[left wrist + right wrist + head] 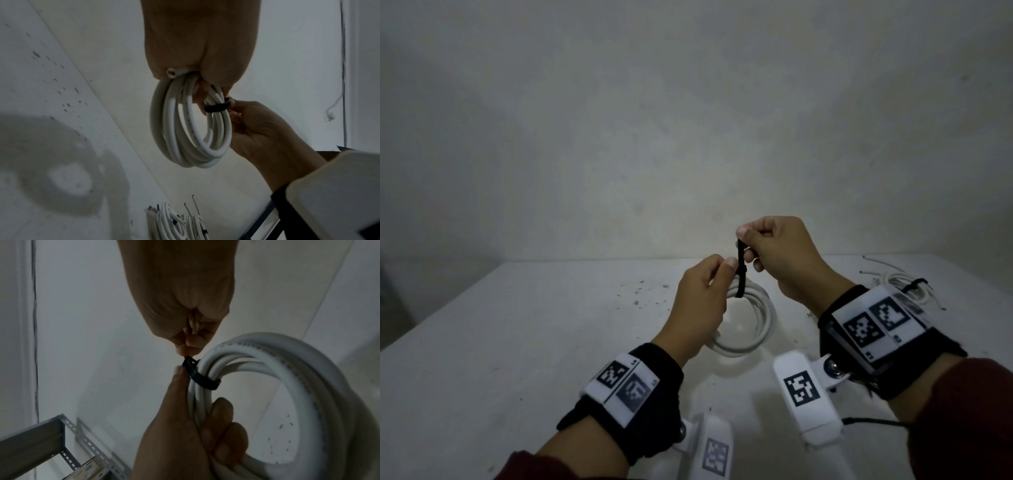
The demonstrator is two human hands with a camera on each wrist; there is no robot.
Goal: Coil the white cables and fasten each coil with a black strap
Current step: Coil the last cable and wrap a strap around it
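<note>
A coil of white cable [756,329] hangs above the white table [534,342], a little in front of me. My left hand [719,274] grips the coil's upper side, fingers curled round the bundled turns [197,402]. A black strap [740,270] is looped round those turns just beside my left thumb. My right hand [750,236] pinches the strap's free end between thumb and forefinger and holds it upward. The left wrist view shows the strap [216,108] circling the coil [185,129], with one cut cable end sticking out by the palm.
More white cable coils [900,284], some with black straps, lie at the table's far right, also low in the left wrist view as coils [174,224]. Dark specks dot the tabletop. A grey perforated metal frame [41,434] stands by the wall.
</note>
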